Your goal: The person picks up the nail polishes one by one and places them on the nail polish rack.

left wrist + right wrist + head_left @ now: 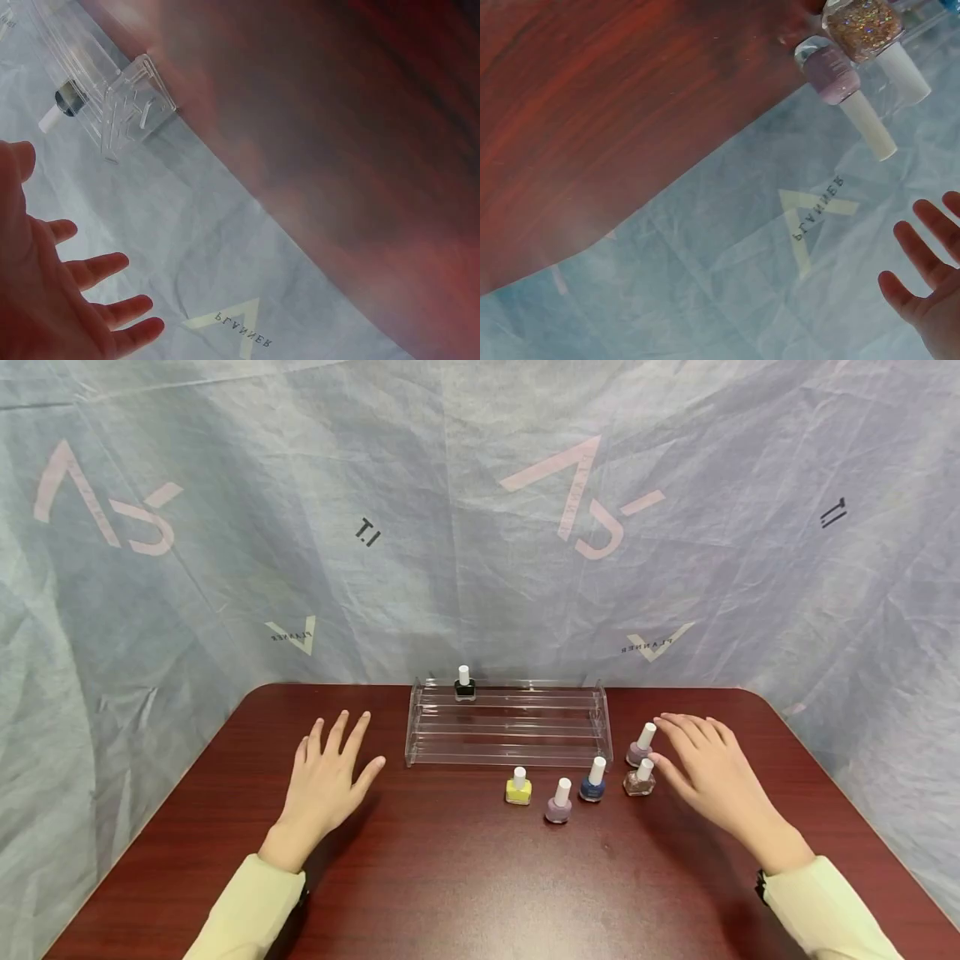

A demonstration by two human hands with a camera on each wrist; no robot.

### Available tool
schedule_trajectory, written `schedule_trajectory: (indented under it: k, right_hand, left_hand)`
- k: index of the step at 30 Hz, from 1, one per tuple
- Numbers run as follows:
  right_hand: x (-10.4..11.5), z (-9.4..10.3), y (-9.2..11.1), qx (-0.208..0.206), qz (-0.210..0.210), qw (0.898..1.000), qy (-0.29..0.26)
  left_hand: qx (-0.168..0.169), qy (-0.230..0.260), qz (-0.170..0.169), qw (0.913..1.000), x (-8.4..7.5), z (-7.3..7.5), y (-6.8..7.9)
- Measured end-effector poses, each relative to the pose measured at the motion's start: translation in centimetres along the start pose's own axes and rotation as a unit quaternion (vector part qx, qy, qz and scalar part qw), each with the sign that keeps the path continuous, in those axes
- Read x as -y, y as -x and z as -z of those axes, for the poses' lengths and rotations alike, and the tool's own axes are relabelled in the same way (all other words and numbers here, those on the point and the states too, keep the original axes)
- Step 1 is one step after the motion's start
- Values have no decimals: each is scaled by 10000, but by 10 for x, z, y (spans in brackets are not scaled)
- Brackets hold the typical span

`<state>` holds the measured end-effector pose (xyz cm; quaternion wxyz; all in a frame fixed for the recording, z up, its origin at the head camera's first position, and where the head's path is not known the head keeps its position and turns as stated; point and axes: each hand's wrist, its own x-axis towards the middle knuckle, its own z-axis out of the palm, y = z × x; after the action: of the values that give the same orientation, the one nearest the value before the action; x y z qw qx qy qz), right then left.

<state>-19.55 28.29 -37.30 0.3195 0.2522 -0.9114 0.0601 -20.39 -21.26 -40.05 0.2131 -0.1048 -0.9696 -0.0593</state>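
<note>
My left hand [325, 785] is held over the left side of the table, fingers spread and holding nothing. On the right, my right hand [708, 772] reaches beside a mauve nail polish bottle [639, 752] and a glittery brown one [639, 781], its fingertips close to their white caps. To the left of these stand a dark blue bottle [592, 787], a second mauve bottle [558, 808] and a yellow bottle [518, 790]. A clear acrylic tiered rack [510, 731] stands at the back, with a black nail polish bottle [465, 687] on its top tier.
The dark red wooden table [450, 877] has rounded far corners. Behind it and along both sides hangs a grey-blue cloth [450, 568] with printed letters and logos.
</note>
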Motion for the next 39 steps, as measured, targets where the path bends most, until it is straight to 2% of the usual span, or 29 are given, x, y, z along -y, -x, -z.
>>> schedule_trajectory:
  k: [9,17,26,34,39]
  right_hand:
    - [8,-5,-10,-121,420,9990,-17]
    - [15,-11,-16,-119,698,9975,77]
    - [27,-17,-22,135,874,9960,102]
    - [38,-25,-25,227,1039,9943,118]
    - [43,-29,-26,281,1145,9930,89]
  left_hand:
    - [-154,-17,-193,9997,-9,1,-9]
    - [-320,-131,-380,9987,-15,-6,-16]
    - [-250,-129,-500,9984,-24,-10,-23]
    - [-32,-200,-522,9984,-30,-13,-28]
    - [-85,-249,-567,9980,-34,-16,-32]
